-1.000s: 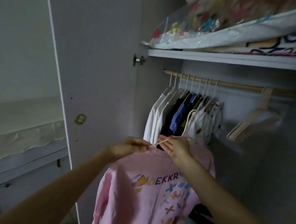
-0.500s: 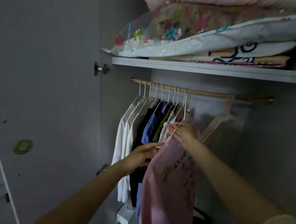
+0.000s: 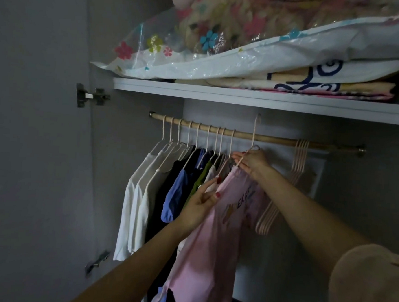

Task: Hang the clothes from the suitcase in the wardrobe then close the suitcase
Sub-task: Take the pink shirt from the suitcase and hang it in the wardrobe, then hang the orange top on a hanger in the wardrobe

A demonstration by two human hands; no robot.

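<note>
Hook's risen above the rod (image 3: 276,139); right hand (image 3: 251,162) pinches the hanger (image 3: 253,140), left hand (image 3: 201,203) pinches the shirt (image 3: 213,245). Lower it onto the rod.

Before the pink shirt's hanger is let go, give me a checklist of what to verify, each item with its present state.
1. Hook over the rail: not ok. The hanger hook stands above the wooden rail, not seated on it.
2. Hold on the hanger: ok. The right hand grips it just below the hook.
3. Shirt steadied: ok. The left hand holds the pink shirt at its front edge.
4. Free rail space: ok. Bare rail lies between the hung clothes and the empty hangers.
5. Shirt seated on both hanger shoulders: cannot tell, the far side is hidden.
</note>
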